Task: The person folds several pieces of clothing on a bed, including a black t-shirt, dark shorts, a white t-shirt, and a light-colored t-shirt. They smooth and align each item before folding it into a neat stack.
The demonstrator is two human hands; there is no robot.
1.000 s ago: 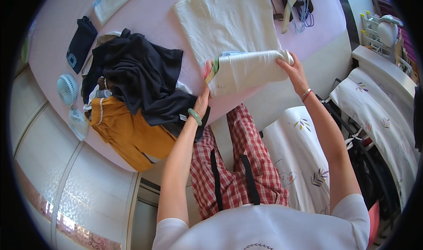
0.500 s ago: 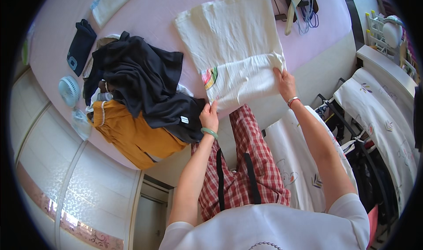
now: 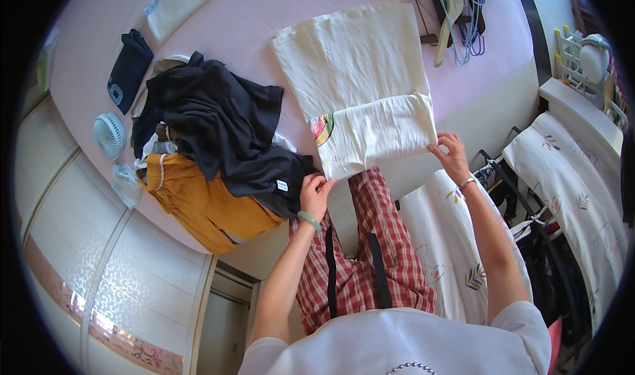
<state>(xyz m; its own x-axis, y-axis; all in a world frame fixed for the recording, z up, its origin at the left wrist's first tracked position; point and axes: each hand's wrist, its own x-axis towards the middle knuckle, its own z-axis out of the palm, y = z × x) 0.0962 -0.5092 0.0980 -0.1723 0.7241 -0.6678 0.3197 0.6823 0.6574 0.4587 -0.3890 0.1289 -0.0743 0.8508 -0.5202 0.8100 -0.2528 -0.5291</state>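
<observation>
A cream garment (image 3: pixel 360 64) lies on the pink bed, its near part folded over in a band with a colourful print at the left end. My left hand (image 3: pixel 316 195) pinches the near left corner of that band between thumb and fingertips. At the near right corner, my right hand (image 3: pixel 452 155) is closed in a pinch on the fabric. Left of the garment is a heap with a black garment (image 3: pixel 215 110) on top and mustard-yellow trousers (image 3: pixel 198 200) below it, close to my left hand.
Hangers (image 3: pixel 450 18) lie at the far right of the bed (image 3: pixel 258 18). A folded dark garment (image 3: pixel 129 67), a small light-blue fan (image 3: pixel 110 135) and a plastic bag (image 3: pixel 126 184) sit along the left side. A rack draped with white patterned cloth (image 3: pixel 562 176) stands on the right.
My right hand has slid down from the band's right side to its near corner. The folded band lies flatter and straighter. My left hand stays at the near left corner.
</observation>
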